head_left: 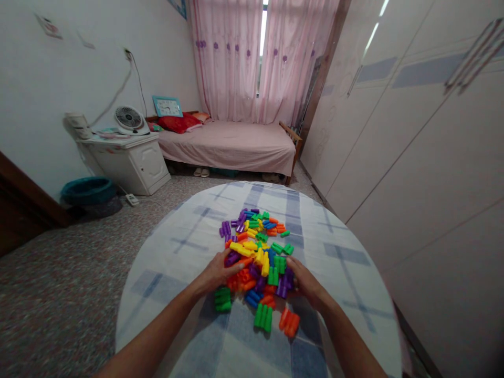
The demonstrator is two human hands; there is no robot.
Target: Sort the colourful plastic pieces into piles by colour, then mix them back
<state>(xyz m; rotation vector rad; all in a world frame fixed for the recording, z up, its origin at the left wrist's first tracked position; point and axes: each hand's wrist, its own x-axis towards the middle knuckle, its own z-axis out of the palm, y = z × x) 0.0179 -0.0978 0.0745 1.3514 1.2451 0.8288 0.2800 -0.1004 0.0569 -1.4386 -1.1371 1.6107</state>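
A heap of small plastic building blocks (258, 252) in purple, yellow, green, orange and blue lies on a round table (189, 241) covered with a white and blue checked cloth. My left hand (218, 272) rests at the heap's near left edge, fingers curled against purple and orange blocks. At the near right edge is my right hand (305, 281), its fingers reaching into purple and green blocks. A green block (223, 299) lies just below my left hand. Another green block (263, 317) and an orange block (290, 323) lie apart, closest to me.
Beyond the table stands a bed (232, 144) with a pink cover and red pillows under pink curtains. A white cabinet (128, 160) with a fan stands at the left, a teal basin (87, 190) on the floor beside it. White wardrobe doors (413, 136) line the right wall.
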